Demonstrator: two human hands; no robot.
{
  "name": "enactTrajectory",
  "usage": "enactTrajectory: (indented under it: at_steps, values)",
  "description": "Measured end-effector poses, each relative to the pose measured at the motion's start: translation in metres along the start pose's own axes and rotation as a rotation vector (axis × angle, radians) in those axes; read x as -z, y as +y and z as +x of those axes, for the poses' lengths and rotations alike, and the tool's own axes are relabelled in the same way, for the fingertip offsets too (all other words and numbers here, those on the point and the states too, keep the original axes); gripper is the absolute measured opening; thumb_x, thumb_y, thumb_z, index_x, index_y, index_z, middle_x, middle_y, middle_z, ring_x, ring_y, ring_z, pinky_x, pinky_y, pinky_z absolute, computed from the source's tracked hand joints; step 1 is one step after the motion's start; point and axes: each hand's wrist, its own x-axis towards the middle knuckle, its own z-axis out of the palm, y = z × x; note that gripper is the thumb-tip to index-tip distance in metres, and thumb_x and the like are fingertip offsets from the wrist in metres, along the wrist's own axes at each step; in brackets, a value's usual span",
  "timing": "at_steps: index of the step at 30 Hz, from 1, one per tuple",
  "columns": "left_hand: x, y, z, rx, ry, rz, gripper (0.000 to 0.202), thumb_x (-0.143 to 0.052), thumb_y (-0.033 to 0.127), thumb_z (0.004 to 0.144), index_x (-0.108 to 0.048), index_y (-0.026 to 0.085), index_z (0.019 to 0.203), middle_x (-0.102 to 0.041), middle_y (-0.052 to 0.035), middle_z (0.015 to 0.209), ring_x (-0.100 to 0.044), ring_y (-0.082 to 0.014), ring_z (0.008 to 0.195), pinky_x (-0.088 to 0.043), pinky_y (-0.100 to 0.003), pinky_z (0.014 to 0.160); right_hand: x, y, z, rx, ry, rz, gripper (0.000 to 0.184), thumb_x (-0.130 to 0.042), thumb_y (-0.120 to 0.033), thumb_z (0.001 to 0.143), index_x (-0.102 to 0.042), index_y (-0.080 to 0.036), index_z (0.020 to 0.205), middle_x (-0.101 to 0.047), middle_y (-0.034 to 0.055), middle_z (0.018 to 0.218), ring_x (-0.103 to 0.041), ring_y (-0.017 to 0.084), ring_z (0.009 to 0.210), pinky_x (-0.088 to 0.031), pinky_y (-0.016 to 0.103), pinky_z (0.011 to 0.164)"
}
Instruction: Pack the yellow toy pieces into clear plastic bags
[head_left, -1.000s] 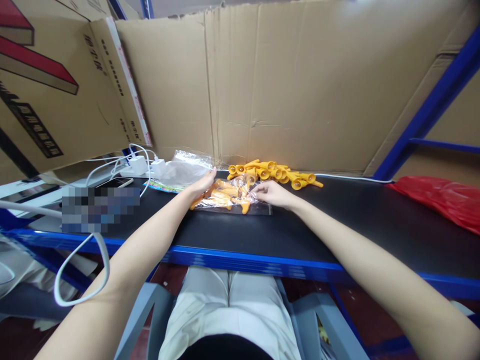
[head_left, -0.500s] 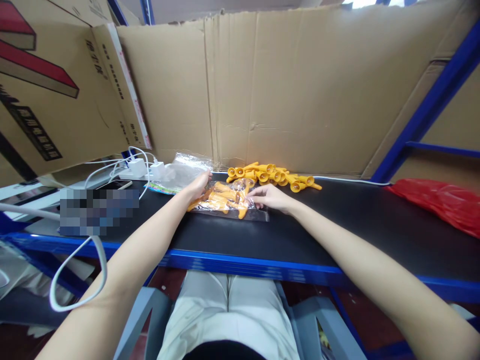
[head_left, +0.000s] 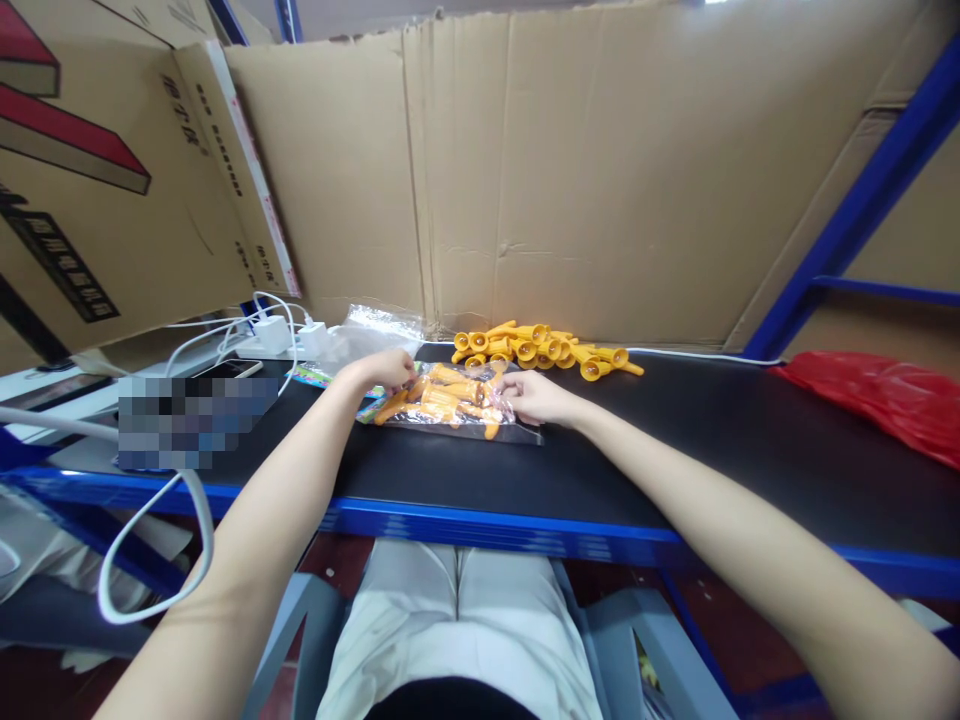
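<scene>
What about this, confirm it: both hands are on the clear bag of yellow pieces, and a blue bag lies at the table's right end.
Wrong colour: the head view shows a red bag there. Left hand and right hand are on the clear bag.

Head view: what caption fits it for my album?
Left hand and right hand touch a clear bag of orange pieces on a black table.

Glossy clear plastic bag [head_left: 450, 400] lies on matt black shelf [head_left: 675, 440].

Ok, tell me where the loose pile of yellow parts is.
In the head view the loose yellow parts lie mid-bench against the cardboard wall, just behind the clear bag between the left hand and right hand.
</scene>
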Motion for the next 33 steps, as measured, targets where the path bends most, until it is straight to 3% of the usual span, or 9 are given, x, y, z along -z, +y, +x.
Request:
enactTrajectory:
  at_steps: [4, 12, 17, 23, 28, 33]
  values:
    - [-0.002, 0.005, -0.003, -0.046, -0.055, -0.109, 0.015, -0.049, 0.019, 0.068, -0.061, 0.018, 0.060, -0.061, -0.0026, 0.059, -0.057, -0.0140, 0.057, -0.046, -0.026, 0.056, 0.000, 0.002, 0.005, 0.058, 0.139, -0.091, 0.032, -0.064, -0.038, 0.066, -0.062, -0.010, 0.081, -0.056, -0.0003, 0.056, -0.044, 0.007, 0.046, -0.031, 0.020, 0.045]
    - [-0.001, 0.005, 0.000, -0.084, -0.117, -0.049, 0.027, -0.048, 0.019, 0.072, -0.068, 0.019, 0.092, -0.062, -0.0010, 0.060, -0.057, -0.0117, 0.058, -0.047, -0.022, 0.056, -0.003, 0.005, 0.008, 0.052, 0.174, -0.175, 0.039, -0.070, -0.046, 0.054, -0.065, -0.009, 0.065, -0.055, 0.0006, 0.057, -0.042, 0.008, 0.051, -0.031, 0.022, 0.048]
    - [0.000, 0.006, -0.001, -0.100, -0.156, -0.035, 0.036, -0.051, 0.020, 0.073, -0.062, 0.013, 0.107, -0.065, -0.0035, 0.067, -0.058, -0.0112, 0.065, -0.047, -0.021, 0.062, -0.010, 0.001, 0.009, 0.110, 0.252, -0.324, 0.030, -0.065, -0.039, 0.062, -0.062, -0.009, 0.058, -0.053, 0.0013, 0.052, -0.044, 0.010, 0.051, -0.031, 0.023, 0.050]
    - [0.000, 0.010, -0.004, -0.092, -0.134, -0.018, 0.037, -0.051, 0.023, 0.075, -0.059, 0.010, 0.109, -0.065, -0.0071, 0.074, -0.060, -0.0136, 0.069, -0.048, -0.021, 0.060, -0.018, 0.000, 0.009, 0.173, 0.393, -0.485, 0.023, -0.057, -0.025, 0.069, -0.060, -0.010, 0.053, -0.055, 0.0038, 0.052, -0.048, 0.012, 0.050, -0.030, 0.023, 0.050]
    - [0.001, 0.010, -0.005, -0.088, -0.129, -0.036, 0.037, -0.053, 0.023, 0.075, -0.057, 0.011, 0.111, -0.066, -0.0072, 0.076, -0.061, -0.0128, 0.069, -0.047, -0.020, 0.058, -0.020, 0.009, 0.010, 0.300, 0.390, -0.537, 0.032, -0.053, -0.032, 0.076, -0.061, -0.011, 0.055, -0.054, 0.0022, 0.051, -0.046, 0.010, 0.050, -0.029, 0.022, 0.051]
    - [0.000, 0.009, -0.004, -0.076, -0.119, -0.050, 0.040, -0.055, 0.022, 0.075, -0.055, 0.010, 0.113, -0.066, -0.0064, 0.074, -0.061, -0.0125, 0.065, -0.048, -0.022, 0.060, -0.018, 0.014, 0.014, 0.254, 0.389, -0.532, 0.035, -0.052, -0.037, 0.079, -0.062, -0.011, 0.057, -0.053, 0.0020, 0.050, -0.045, 0.010, 0.050, -0.027, 0.023, 0.050]
